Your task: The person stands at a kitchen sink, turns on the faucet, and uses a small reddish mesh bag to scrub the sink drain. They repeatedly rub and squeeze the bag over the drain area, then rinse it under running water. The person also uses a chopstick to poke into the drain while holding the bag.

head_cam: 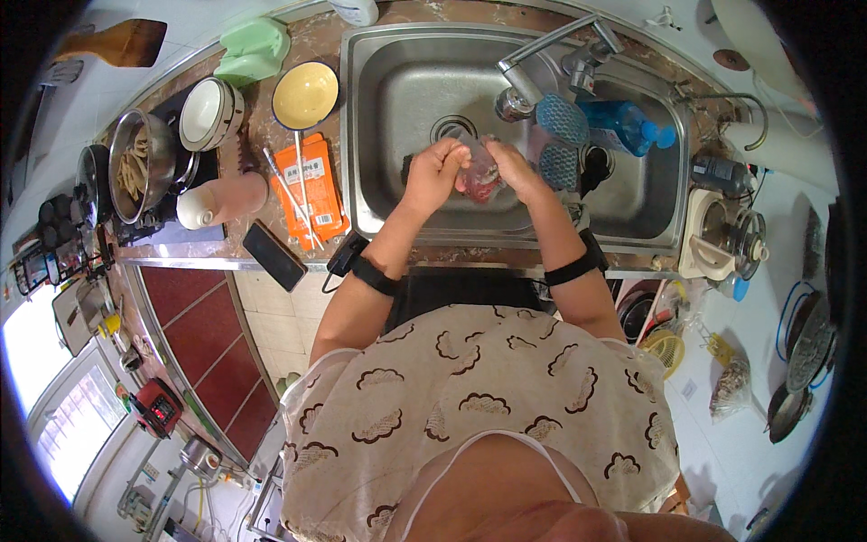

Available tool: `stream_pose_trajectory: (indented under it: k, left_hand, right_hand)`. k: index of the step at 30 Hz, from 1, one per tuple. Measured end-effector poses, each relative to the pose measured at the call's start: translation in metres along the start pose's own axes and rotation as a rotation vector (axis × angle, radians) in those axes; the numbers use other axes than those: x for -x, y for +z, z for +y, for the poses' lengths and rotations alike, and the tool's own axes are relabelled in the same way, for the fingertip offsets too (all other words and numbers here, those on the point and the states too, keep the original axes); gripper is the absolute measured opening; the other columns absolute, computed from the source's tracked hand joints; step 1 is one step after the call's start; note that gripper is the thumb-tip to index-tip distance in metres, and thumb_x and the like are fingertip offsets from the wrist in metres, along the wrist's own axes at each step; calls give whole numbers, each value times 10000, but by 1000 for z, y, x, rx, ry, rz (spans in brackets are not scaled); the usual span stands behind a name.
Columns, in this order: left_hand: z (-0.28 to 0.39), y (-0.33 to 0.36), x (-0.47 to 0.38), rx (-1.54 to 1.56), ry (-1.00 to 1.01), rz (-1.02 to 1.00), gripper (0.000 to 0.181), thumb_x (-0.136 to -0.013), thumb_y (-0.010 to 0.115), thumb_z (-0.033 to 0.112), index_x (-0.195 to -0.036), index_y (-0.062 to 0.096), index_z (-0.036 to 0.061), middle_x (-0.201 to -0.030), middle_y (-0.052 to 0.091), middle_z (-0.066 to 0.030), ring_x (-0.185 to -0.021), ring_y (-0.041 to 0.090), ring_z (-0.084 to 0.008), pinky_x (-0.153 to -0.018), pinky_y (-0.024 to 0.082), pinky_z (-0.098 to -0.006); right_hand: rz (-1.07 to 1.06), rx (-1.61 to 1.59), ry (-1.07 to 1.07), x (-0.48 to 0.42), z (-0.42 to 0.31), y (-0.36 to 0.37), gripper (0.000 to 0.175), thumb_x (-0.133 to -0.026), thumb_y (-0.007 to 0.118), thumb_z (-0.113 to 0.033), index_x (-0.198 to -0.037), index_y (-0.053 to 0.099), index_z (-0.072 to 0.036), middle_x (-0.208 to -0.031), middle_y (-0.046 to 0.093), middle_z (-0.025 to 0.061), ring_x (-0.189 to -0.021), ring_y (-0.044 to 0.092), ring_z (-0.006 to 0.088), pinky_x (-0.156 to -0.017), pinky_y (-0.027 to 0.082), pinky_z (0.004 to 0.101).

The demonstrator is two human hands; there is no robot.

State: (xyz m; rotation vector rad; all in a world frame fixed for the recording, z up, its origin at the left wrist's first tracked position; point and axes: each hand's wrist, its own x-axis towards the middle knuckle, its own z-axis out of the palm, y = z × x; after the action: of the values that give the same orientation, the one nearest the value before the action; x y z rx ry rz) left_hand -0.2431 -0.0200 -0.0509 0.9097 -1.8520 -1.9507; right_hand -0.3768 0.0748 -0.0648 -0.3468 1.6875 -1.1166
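Note:
Over the large left basin of a stainless steel sink point(406, 74), both hands are on a clear plastic bag point(482, 169) with something red in its lower part. My left hand point(439, 169) grips the bag's left side, fingers curled and thumb on top. My right hand point(512, 166) holds its right side with bent fingers. Behind the bag the round drain point(454, 126) partly shows. The chrome faucet point(518, 85) reaches over the basin from the back right. What exactly the red contents are cannot be told.
Left of the sink lie orange packets point(308, 183) with chopsticks point(284, 183), a yellow bowl point(305, 95), a phone point(274, 255) over the counter edge, a pinkish bottle point(223, 198) and a steel pot point(132, 166). Blue mesh sponges point(561, 120) and a blue bottle point(620, 125) are at the right basin.

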Motion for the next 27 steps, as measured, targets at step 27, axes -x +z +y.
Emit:
stream_pose_trajectory:
  k: [27]
  left_hand:
    - [-3, 22, 19, -740, 347, 190, 581, -750, 691, 277, -1176, 416, -6, -1067, 496, -202, -1002, 488, -355, -839, 402, -406]
  right_hand:
    - [51, -1205, 260, -22, 18, 15, 252, -859, 524, -297, -1007, 506, -95, -1038, 516, 62, -980, 503, 241, -897, 406, 427]
